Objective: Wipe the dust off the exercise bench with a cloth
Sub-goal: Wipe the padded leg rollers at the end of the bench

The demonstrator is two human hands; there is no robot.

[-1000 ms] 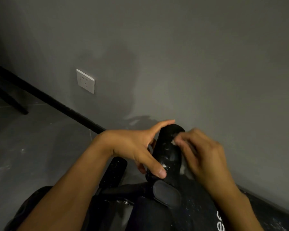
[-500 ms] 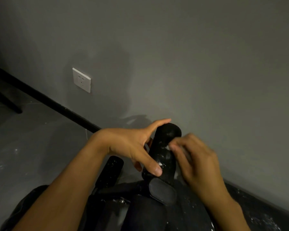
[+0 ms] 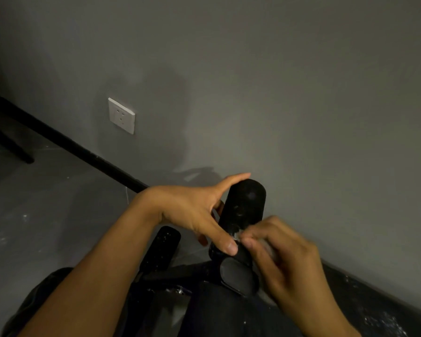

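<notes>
A black foam roller pad (image 3: 244,205) of the exercise bench sticks up in the lower middle of the head view, speckled with pale dust. My left hand (image 3: 195,210) grips its left side, thumb across the front and index finger along the top. My right hand (image 3: 280,254) is closed on a small pale cloth (image 3: 238,235), mostly hidden in the fingers, pressed against the roller's lower part. A second black roller (image 3: 162,246) lies lower left. The bench's dark frame (image 3: 175,271) runs beneath, partly hidden by my forearms.
A grey wall (image 3: 277,93) stands close behind the roller, with a white socket (image 3: 121,116) to the left. A black skirting board (image 3: 66,142) runs along the wall's foot. Grey floor (image 3: 34,215) spreads to the left. A dark slanted leg (image 3: 7,142) stands at far left.
My right hand with the cloth has slid down the roller from near its top to its lower part. My left hand keeps its grip.
</notes>
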